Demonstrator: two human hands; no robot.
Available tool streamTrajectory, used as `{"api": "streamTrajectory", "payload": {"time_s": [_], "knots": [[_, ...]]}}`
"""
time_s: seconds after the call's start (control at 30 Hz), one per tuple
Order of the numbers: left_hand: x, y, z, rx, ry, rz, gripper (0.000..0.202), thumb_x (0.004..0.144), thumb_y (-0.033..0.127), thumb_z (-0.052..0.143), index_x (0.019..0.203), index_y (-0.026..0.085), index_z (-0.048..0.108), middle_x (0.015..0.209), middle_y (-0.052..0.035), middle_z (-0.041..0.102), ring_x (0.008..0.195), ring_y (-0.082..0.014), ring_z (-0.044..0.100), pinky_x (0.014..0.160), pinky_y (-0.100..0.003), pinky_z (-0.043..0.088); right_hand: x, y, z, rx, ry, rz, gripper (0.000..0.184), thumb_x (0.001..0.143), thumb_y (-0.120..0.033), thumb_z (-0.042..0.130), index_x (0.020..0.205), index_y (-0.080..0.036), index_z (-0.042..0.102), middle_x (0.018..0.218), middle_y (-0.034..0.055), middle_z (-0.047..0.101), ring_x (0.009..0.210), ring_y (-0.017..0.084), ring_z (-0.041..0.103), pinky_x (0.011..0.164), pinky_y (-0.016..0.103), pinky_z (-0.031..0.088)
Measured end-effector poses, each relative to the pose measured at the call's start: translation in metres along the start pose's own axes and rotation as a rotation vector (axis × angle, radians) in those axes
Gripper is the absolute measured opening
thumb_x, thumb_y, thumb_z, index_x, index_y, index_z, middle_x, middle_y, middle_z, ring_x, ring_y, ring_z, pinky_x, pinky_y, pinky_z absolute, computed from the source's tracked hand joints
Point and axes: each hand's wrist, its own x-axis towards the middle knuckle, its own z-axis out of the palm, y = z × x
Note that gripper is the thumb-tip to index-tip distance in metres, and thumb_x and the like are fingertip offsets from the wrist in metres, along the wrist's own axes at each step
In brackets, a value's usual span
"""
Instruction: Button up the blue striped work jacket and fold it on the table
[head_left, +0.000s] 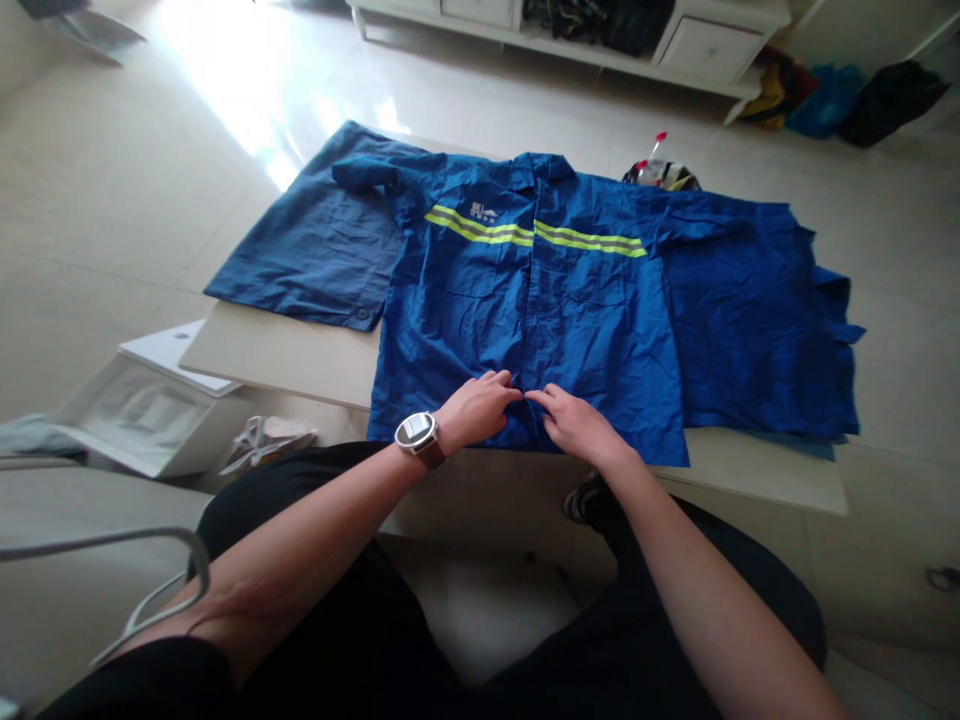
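A blue work jacket [465, 300] with yellow-and-grey reflective stripes lies spread front side up, its collar at the far side. At the lower end of its front opening, my left hand [480, 402], with a watch [417, 432] on the wrist, pinches the fabric edge. My right hand [574, 420] is closed on the other side of the same opening, its fingertips almost meeting those of the left. Whatever small fastener may sit between the fingers is hidden. More blue garments lie under the jacket, a darker one [307, 240] to the left and a stack [757, 320] to the right.
The low pale table [277, 350] carries the garments, its near edge close to my knees. An open white box [150, 410] stands on the floor at left. Bottles with red caps [655, 160] are behind the table. A white cabinet [705, 50] stands farther back.
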Motion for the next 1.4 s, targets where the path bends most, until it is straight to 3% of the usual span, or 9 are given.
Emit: {"api": "streamTrajectory", "payload": {"time_s": [0.23,0.4,0.53,0.7,0.8,0.9,1.1,1.27,1.4], "knots": [[-0.003,0.001,-0.003,0.071,-0.024,-0.056,0.042,0.084,0.005,0.052,0.124,0.016,0.06,0.119,-0.0114,0.06,0.099,-0.0217,0.066,0.086,-0.032,0.053,0.008,-0.004,0.008,-0.134,-0.026,0.009,0.045,0.095,-0.014,0.049,0.135,-0.031,0.063,0.112,0.0067,0.063,0.08,0.016,0.066,0.062,0.028,0.044],[-0.006,-0.001,-0.003,0.092,-0.038,-0.064,0.048,0.085,0.004,0.05,0.13,0.018,0.059,0.119,-0.0102,0.059,0.094,-0.0206,0.067,0.082,-0.032,0.053,0.007,-0.006,-0.008,-0.207,0.028,0.002,0.027,0.095,-0.014,0.049,0.111,-0.026,0.068,0.106,0.0069,0.064,0.079,0.019,0.065,0.061,0.03,0.039],[-0.007,-0.002,-0.005,0.088,-0.045,-0.095,0.046,0.086,0.008,0.054,0.13,0.021,0.061,0.117,-0.0098,0.059,0.093,-0.0204,0.066,0.082,-0.032,0.052,0.0,0.002,-0.028,-0.105,0.144,0.008,0.017,0.091,-0.013,0.052,0.096,-0.023,0.065,0.096,0.0056,0.064,0.082,0.02,0.063,0.069,0.031,0.042],[-0.007,0.001,-0.003,0.125,0.001,-0.048,0.056,0.086,0.016,0.061,0.141,0.026,0.055,0.132,-0.0117,0.058,0.118,-0.0278,0.057,0.093,-0.038,0.05,-0.005,0.007,-0.034,0.007,0.211,-0.013,0.013,0.086,-0.013,0.055,0.091,-0.023,0.062,0.09,0.004,0.063,0.081,0.021,0.06,0.072,0.031,0.042],[-0.008,0.004,0.003,0.099,0.015,0.056,0.073,0.085,0.022,0.065,0.154,0.03,0.041,0.156,-0.0124,0.044,0.137,-0.0324,0.043,0.105,-0.048,0.043,-0.005,0.005,-0.032,0.025,0.205,-0.015,0.012,0.087,-0.014,0.055,0.092,-0.023,0.062,0.092,0.0042,0.063,0.08,0.02,0.059,0.072,0.031,0.042],[-0.007,0.009,0.007,0.06,0.001,0.077,0.072,0.086,0.03,0.066,0.154,0.027,0.043,0.162,-0.014,0.038,0.141,-0.035,0.039,0.109,-0.053,0.039,-0.003,0.003,-0.031,0.05,0.201,-0.022,0.011,0.089,-0.016,0.054,0.093,-0.023,0.062,0.092,0.0044,0.063,0.081,0.02,0.059,0.074,0.031,0.043],[0.0,0.018,0.002,-0.117,0.058,-0.045,0.064,0.083,0.058,0.07,0.134,0.02,0.061,0.142,-0.0162,0.053,0.129,-0.0359,0.048,0.103,-0.051,0.043,-0.003,0.004,-0.03,0.111,0.228,-0.004,0.009,0.089,-0.017,0.054,0.092,-0.022,0.06,0.092,0.0044,0.062,0.081,0.02,0.06,0.075,0.032,0.044],[0.007,0.012,0.003,-0.385,0.028,-0.102,0.01,0.088,0.024,0.064,0.093,0.017,0.068,0.09,-0.0063,0.07,0.086,-0.0204,0.063,0.077,-0.03,0.044,-0.002,0.006,-0.03,0.17,0.26,0.014,0.007,0.094,-0.028,0.055,0.09,-0.022,0.056,0.09,0.0046,0.06,0.077,0.019,0.058,0.073,0.032,0.045],[0.008,0.009,0.003,-0.515,0.039,-0.095,0.011,0.084,0.018,0.063,0.073,0.016,0.062,0.07,-0.0008,0.063,0.068,-0.0145,0.054,0.064,-0.027,0.035,-0.003,0.006,-0.026,0.237,0.252,-0.003,0.032,0.087,-0.046,0.07,0.101,-0.023,0.053,0.096,0.0041,0.059,0.079,0.02,0.059,0.073,0.032,0.047]]}}
